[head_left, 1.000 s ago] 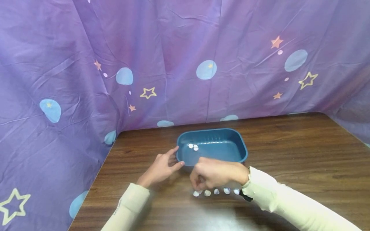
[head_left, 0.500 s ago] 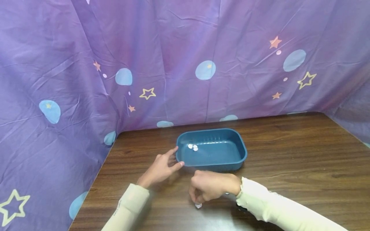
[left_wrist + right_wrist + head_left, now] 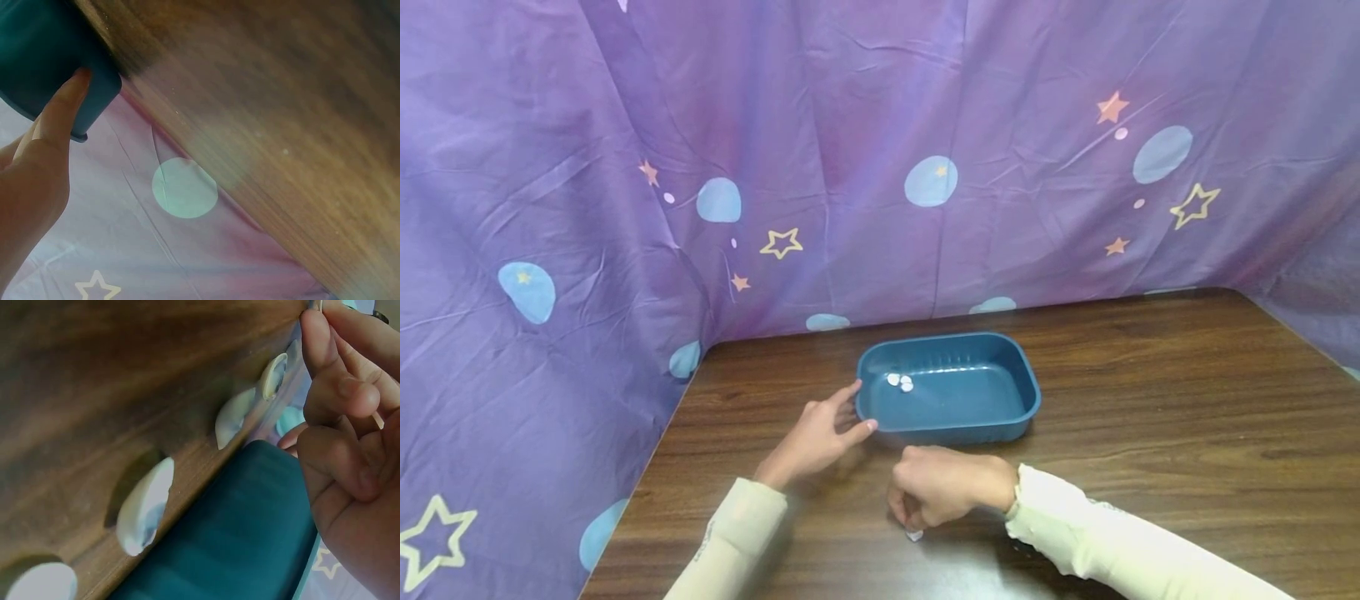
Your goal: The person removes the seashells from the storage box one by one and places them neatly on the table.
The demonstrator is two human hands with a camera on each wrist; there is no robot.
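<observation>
right hand [image 3: 942, 483]: since a second ago it has drawn nearer to you, so in the head view it no longer covers the tray's near rim.
right fingertips: pressed together, pinching one shell [image 3: 914, 535].
pinched shell: under those fingertips, at the near part of the surface [image 3: 1187, 417]; you cannot tell whether it touches down.
tray [image 3: 951, 435]: far of your right hand, its long axis running left to right, its near long wall facing you.
line from shell to tray: far, almost straight, to the tray's left part; its middle lies slightly right.
left hand [image 3: 814, 437]: fingers spread, touching the tray's left end; your right hand is the one nearer the pinched shell.
loose shells [image 3: 145, 507]: at least four on the surface in the right wrist view; your right hand and sleeve [image 3: 1067, 521] seem to hide them from the head view.
inner shells [image 3: 892, 379]: three, grouped at left inside the tray.
</observation>
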